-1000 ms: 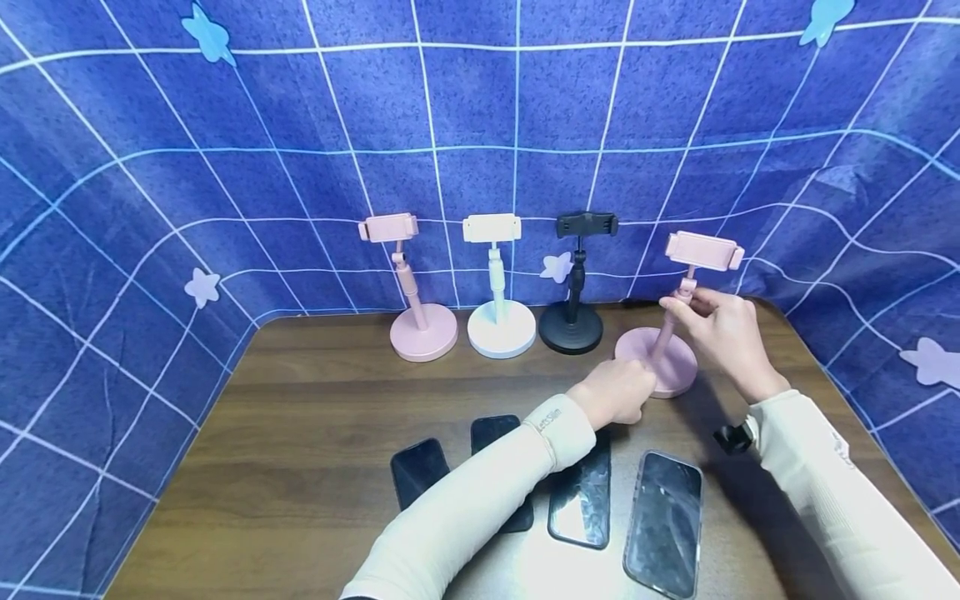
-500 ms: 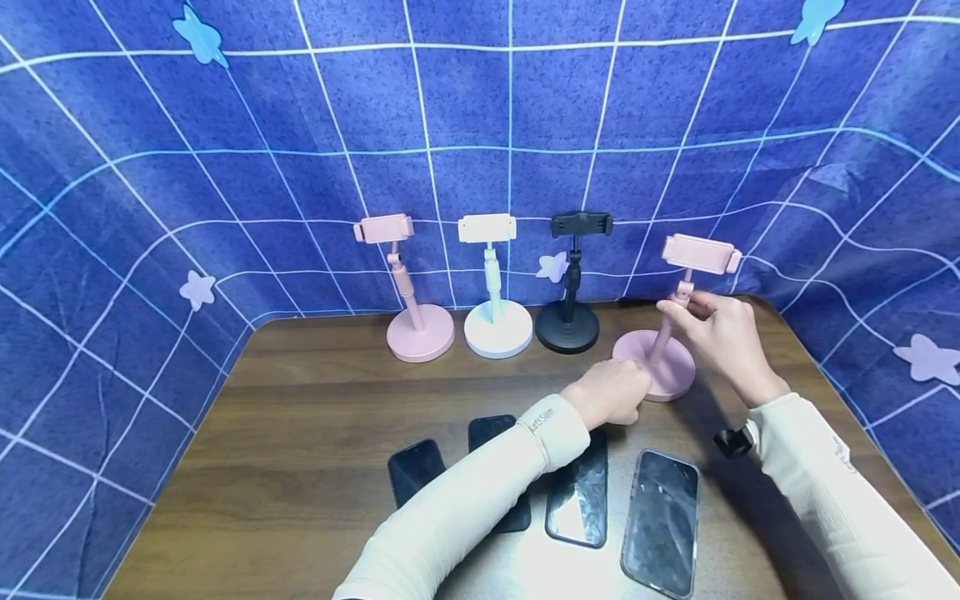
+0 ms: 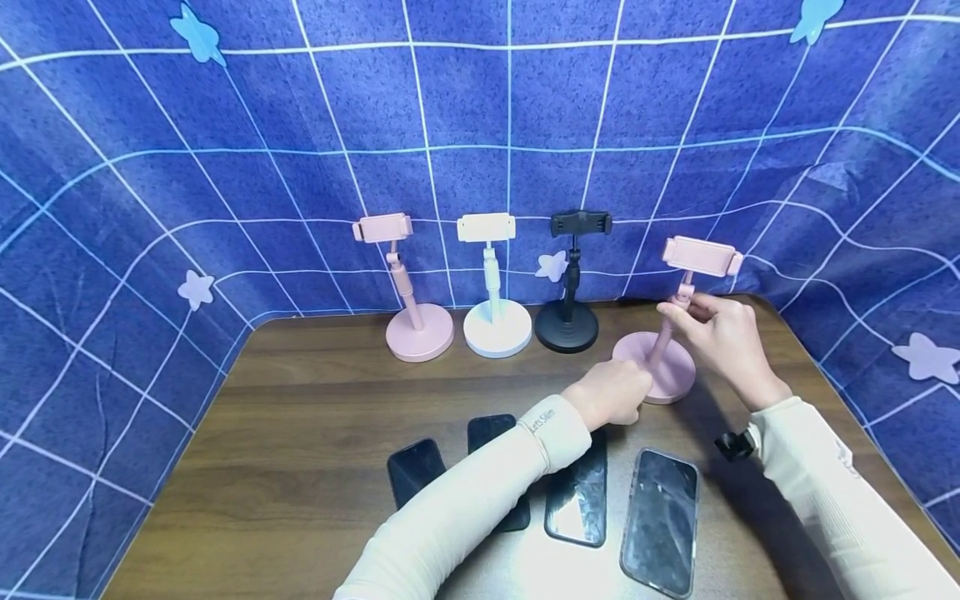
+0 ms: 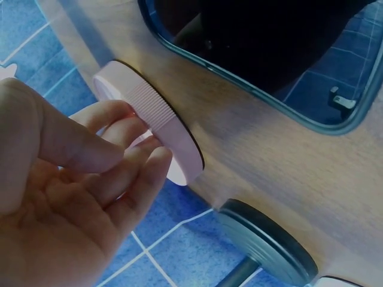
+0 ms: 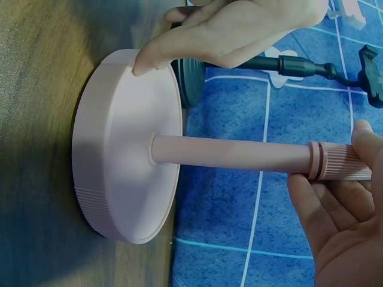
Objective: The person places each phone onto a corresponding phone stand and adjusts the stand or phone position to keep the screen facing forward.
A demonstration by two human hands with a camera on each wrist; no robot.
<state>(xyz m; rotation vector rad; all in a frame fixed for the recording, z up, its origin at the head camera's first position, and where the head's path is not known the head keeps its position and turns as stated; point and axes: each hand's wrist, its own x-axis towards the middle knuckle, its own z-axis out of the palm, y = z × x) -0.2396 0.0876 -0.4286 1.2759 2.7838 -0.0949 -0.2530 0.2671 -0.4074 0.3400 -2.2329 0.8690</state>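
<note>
A pink phone stand (image 3: 658,354) stands at the right of the row, its pole leaning in the head view. My right hand (image 3: 723,337) grips its upper pole, with thumb and fingers around the ribbed collar (image 5: 342,161). My left hand (image 3: 611,390) reaches across to the round base (image 5: 140,161). Its fingertips rest on the base's upper face, and the left wrist view shows the fingers loosely bent with the thumb (image 4: 78,140) off the base. The stand's clamp (image 3: 703,255) holds nothing.
Along the back stand another pink stand (image 3: 420,332), a white stand (image 3: 498,329) and a black stand (image 3: 567,325). Several dark phones lie in front, including a leftmost phone (image 3: 415,469) and a rightmost phone (image 3: 660,521); my left forearm (image 3: 465,508) partly covers some.
The head view has shifted slightly. The held pink stand's base has crept very slightly toward the front, and both hands keep their places on the stand.
</note>
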